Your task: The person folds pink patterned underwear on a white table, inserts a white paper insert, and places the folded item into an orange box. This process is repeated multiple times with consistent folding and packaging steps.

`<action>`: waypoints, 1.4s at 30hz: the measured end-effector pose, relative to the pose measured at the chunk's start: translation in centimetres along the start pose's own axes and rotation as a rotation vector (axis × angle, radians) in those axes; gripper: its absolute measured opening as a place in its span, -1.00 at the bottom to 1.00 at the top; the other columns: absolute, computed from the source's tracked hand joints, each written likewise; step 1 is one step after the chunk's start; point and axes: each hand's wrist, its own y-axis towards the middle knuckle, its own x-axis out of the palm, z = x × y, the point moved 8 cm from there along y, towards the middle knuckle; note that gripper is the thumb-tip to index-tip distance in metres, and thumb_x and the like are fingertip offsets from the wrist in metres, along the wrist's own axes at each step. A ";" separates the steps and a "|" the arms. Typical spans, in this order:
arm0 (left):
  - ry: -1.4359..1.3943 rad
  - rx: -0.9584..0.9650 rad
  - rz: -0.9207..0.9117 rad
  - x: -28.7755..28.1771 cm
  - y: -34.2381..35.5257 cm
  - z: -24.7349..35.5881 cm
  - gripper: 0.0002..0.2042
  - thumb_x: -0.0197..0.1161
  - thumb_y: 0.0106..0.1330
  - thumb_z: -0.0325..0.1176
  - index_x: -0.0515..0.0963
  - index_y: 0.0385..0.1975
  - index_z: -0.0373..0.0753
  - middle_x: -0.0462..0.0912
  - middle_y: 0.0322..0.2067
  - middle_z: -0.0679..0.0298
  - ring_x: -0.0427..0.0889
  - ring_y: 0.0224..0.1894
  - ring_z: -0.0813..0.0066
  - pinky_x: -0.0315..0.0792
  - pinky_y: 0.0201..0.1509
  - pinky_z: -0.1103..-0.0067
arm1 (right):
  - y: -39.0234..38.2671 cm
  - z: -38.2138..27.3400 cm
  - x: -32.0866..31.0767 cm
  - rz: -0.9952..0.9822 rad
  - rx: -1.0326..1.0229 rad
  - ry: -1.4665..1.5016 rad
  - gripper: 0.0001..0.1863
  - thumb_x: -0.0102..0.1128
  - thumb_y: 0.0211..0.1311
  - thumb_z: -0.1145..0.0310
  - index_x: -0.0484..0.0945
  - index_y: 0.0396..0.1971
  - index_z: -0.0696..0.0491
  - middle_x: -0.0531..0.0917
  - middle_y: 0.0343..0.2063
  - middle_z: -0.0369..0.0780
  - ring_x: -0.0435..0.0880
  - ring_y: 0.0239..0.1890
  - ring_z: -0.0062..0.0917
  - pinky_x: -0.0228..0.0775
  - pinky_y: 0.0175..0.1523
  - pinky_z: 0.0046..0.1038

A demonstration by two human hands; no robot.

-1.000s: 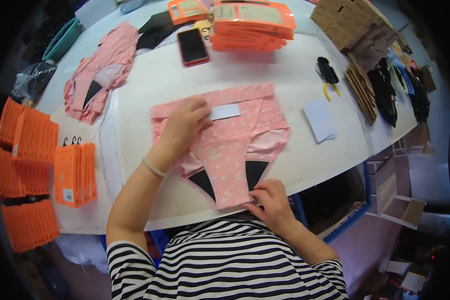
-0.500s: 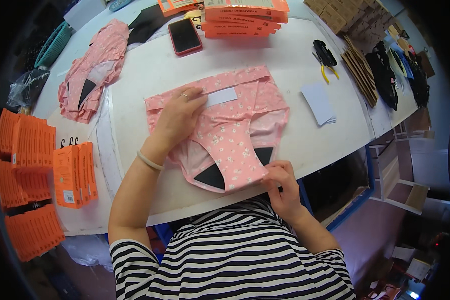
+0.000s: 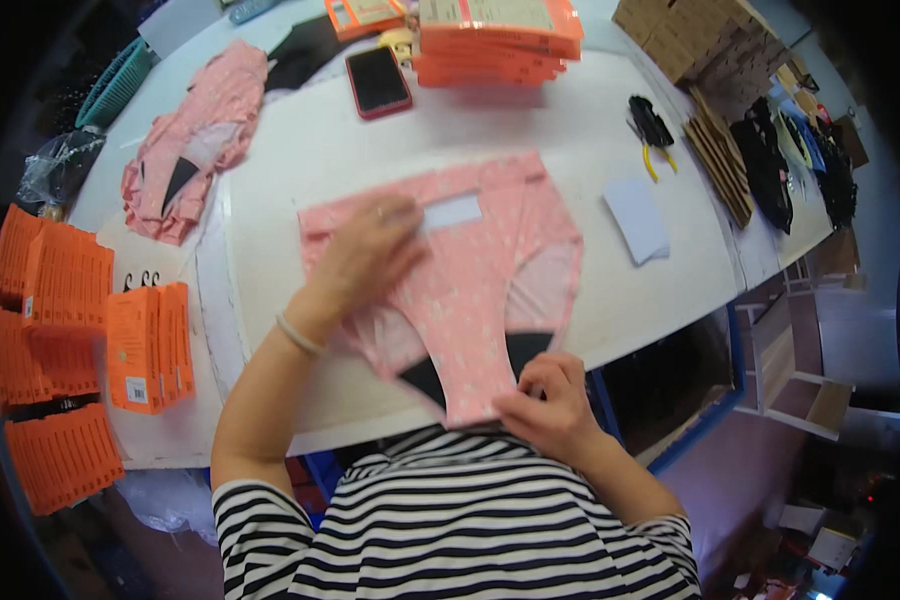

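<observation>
Spread front side up before me is a pair of pink floral underwear [image 3: 460, 285], its dark gusset lining showing through the leg openings. A white card [image 3: 452, 213] lies at its waistband. My left hand [image 3: 372, 245] rests on the upper left of the fabric beside the card, fingers extended and slightly blurred. At the bottom, my right hand [image 3: 552, 405] pinches the crotch edge, which reaches the table's near edge.
A stack of orange packets [image 3: 495, 45] and a red-cased phone [image 3: 378, 82] lie at the back. More pink underwear [image 3: 195, 150] is bunched far left, above upright orange boxes [image 3: 148, 345]. White cards [image 3: 635, 222] and yellow-handled pliers [image 3: 655, 160] lie right.
The underwear has shifted toward me, its crotch end drawn down to the table's near edge by my right hand. My left hand and the white card have moved slightly nearer too.
</observation>
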 end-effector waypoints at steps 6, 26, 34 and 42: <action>-0.016 0.040 -0.136 -0.7 -4.3 5.6 -0.27 0.54 0.01 -0.09 0.52 0.14 -0.46 0.48 0.21 -0.07 0.39 0.32 -0.06 0.32 0.42 0.24 | 5.4 -1.0 -5.9 -0.166 -0.096 0.213 -0.72 0.60 -0.11 0.41 0.71 -0.34 -0.03 0.64 -0.36 -0.35 0.55 -0.05 -0.28 0.36 0.07 -0.27; -1.026 -0.578 -0.135 2.4 -8.3 2.7 -0.43 0.23 0.41 -0.46 0.28 0.41 -0.26 0.47 0.28 0.25 0.55 0.21 0.47 0.45 0.31 0.55 | 17.5 8.9 6.4 -0.304 0.108 -0.117 -0.80 0.46 0.09 0.26 0.69 -0.35 0.02 0.69 -0.40 -0.22 0.56 -0.09 -0.28 0.29 0.06 -0.22; -0.191 -0.198 0.034 -5.6 -7.5 4.2 -0.73 0.26 0.21 -0.60 0.66 -0.08 -0.29 0.68 -0.07 0.13 0.67 -0.03 0.17 0.60 -0.01 0.44 | 15.8 8.7 7.5 -0.284 0.135 -0.066 -0.82 0.39 0.15 0.37 0.57 -0.34 0.07 0.58 -0.31 -0.24 0.56 -0.03 -0.22 0.37 0.02 -0.12; -0.103 -0.177 -0.144 -0.9 -10.4 9.0 -0.12 0.53 -0.07 0.01 0.41 0.28 -0.33 0.42 0.28 0.06 0.44 0.25 0.00 0.34 0.37 0.22 | 8.4 4.6 4.3 -0.513 -0.072 0.040 -0.05 0.60 -0.25 0.22 0.40 0.27 0.14 0.39 0.32 0.00 0.31 0.40 -0.05 0.18 0.45 -0.12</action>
